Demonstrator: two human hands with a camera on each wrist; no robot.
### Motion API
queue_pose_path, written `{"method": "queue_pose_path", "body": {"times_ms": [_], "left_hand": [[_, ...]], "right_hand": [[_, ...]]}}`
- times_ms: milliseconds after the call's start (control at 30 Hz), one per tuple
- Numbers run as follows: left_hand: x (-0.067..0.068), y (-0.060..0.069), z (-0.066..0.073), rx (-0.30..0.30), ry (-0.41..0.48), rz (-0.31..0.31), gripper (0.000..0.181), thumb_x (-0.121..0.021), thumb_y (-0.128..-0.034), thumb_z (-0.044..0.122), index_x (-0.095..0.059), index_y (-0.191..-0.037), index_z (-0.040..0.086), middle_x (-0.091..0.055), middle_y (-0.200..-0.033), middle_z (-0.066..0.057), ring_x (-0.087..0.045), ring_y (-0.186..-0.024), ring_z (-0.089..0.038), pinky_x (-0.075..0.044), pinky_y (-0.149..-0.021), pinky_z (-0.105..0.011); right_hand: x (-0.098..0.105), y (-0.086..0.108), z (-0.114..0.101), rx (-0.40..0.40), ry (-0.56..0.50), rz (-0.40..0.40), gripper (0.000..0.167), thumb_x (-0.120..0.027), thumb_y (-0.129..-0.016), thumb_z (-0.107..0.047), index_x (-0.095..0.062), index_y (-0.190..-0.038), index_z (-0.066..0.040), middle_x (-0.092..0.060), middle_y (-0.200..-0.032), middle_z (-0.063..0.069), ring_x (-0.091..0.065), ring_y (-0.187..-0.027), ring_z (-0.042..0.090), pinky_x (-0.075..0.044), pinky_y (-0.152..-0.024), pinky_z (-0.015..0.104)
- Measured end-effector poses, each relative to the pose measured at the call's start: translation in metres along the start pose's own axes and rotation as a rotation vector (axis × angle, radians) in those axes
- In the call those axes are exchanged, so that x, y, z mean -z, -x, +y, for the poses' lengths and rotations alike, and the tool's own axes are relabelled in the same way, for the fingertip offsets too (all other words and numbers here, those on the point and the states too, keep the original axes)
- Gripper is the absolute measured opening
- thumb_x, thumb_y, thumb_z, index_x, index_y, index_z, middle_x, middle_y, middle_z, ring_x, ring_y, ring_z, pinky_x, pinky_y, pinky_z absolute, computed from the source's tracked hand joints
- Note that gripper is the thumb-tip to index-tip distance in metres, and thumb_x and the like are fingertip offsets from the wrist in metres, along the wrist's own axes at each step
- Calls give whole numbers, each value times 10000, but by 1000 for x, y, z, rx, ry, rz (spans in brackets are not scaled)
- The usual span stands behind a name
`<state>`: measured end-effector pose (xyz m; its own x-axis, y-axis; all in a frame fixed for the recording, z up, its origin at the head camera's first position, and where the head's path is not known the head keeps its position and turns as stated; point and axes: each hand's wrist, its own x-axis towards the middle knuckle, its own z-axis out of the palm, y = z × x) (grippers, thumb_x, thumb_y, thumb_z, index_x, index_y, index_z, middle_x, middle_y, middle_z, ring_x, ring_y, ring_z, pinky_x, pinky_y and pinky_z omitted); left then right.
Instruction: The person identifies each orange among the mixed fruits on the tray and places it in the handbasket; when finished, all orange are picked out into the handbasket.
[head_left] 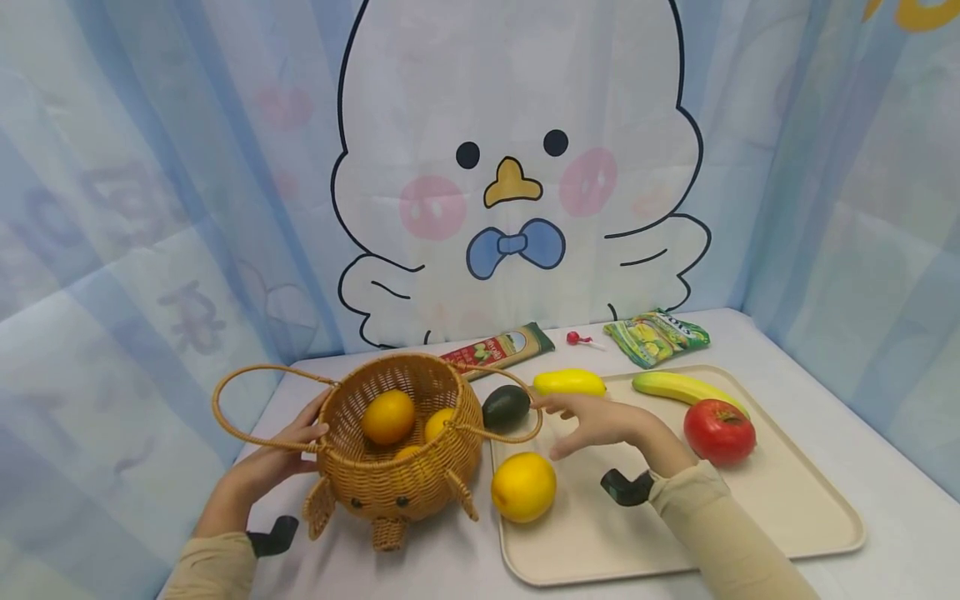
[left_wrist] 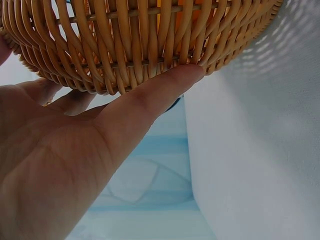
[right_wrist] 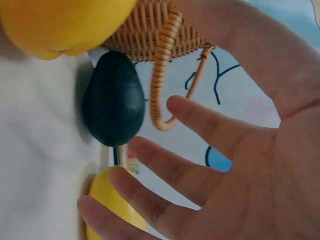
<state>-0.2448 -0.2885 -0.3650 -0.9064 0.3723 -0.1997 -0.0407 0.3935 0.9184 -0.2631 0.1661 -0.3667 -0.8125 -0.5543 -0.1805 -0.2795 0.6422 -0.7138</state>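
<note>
A brown wicker basket (head_left: 405, 467) with an animal face, two hoop handles and several orange-yellow fruits (head_left: 388, 417) inside stands at the left. My left hand (head_left: 273, 458) rests against its left side, and in the left wrist view the thumb (left_wrist: 150, 97) lies extended along the weave. My right hand (head_left: 600, 421) hovers over the tray's left part with its fingers spread, holding nothing. Close to those fingertips are a dark green avocado (head_left: 506, 408) and the basket's right handle (right_wrist: 159, 70). A yellow lemon-like fruit (head_left: 524, 487) lies below the right hand on the tray's left edge.
The beige tray (head_left: 787, 517) also bears a red tomato (head_left: 719, 432) and a banana (head_left: 686, 388). A yellow elongated fruit (head_left: 570, 382) lies at its back edge. Behind are a red-green packet (head_left: 498, 350), a lollipop (head_left: 574, 337) and a green snack bag (head_left: 656, 337).
</note>
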Motion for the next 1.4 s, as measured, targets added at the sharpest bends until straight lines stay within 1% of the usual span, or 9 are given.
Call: {"method": "queue_pose_path", "body": {"times_ms": [133,267,400,500,733,967,1033,1133,1400], "left_hand": [[0,1,0,-1,-4,0,659,-352,-1000,333,49,-1522,288,93,-1592,-130,-74,-1433,-449,-393,-1024,-588],[0,0,0,7,3,-2,682,-371,-992,361,53,-1521,288,97,-1593,-125,-73,-1436,-440,-385,-1034,-583],[0,0,0,8,-4,1,679,-368,-993,360,51,-1522,286,88,-1593,-130,-84,-1433,-444,-394,-1028,-577],[0,0,0,-2,-8,-1,668,-359,-996,350,46,-1523,286,87,-1593,-130,-89,-1430,-448,-398,-1025,-577],[1,0,-1,-23,-6,-18,658,-355,-999,336,41,-1523,288,89,-1593,-126,-78,-1432,-445,-401,-1022,-578],[0,2,-1,-17,-10,-7,658,-355,-1000,339,42,-1523,291,77,-1593,-133,-100,-1430,-441,-409,-1019,-565],[0,2,-1,-20,-8,-9,655,-351,-1001,333,42,-1523,290,79,-1593,-132,-96,-1430,-442,-408,-1019,-568],[0,2,-1,-22,-7,-13,657,-353,-1001,337,45,-1522,292,83,-1593,-129,-90,-1431,-442,-403,-1022,-573],[0,2,-2,-19,-4,-8,657,-354,-1001,330,44,-1523,289,94,-1593,-123,-86,-1430,-446,-400,-1022,-580]], "right_hand": [[-6,-1,3,15,-30,-24,833,-763,-759,-281,-344,-1447,-68,-425,-1428,207,-407,-1285,444,-386,-1028,577],[-10,-1,5,-10,-85,-14,925,-771,-751,-274,-247,-1485,-64,-420,-1423,222,-416,-1284,430,-397,-1031,555],[-11,3,8,-58,-69,-26,873,-763,-752,-307,-314,-1461,-67,-442,-1408,216,-430,-1278,402,-400,-1025,557],[-12,6,10,-59,-52,-62,817,-762,-752,-317,-380,-1430,-72,-432,-1424,209,-425,-1280,405,-381,-1035,570],[-23,7,10,27,-41,-160,749,-767,-755,-295,-435,-1404,-125,-434,-1437,168,-403,-1297,414,-346,-1053,592],[-35,0,1,186,4,-252,725,-751,-780,-262,-419,-1424,-262,-387,-1495,35,-316,-1386,286,-227,-1141,553],[-38,-3,-2,197,19,-264,732,-752,-777,-261,-410,-1423,-311,-387,-1493,23,-332,-1374,257,-236,-1144,526],[-40,-6,-6,219,53,-273,740,-750,-772,-258,-405,-1423,-327,-398,-1484,-11,-356,-1355,220,-255,-1144,482],[-46,-15,-10,259,103,-310,708,-720,-779,-187,-431,-1414,-307,-454,-1421,-95,-402,-1272,107,-285,-1129,369]]}}
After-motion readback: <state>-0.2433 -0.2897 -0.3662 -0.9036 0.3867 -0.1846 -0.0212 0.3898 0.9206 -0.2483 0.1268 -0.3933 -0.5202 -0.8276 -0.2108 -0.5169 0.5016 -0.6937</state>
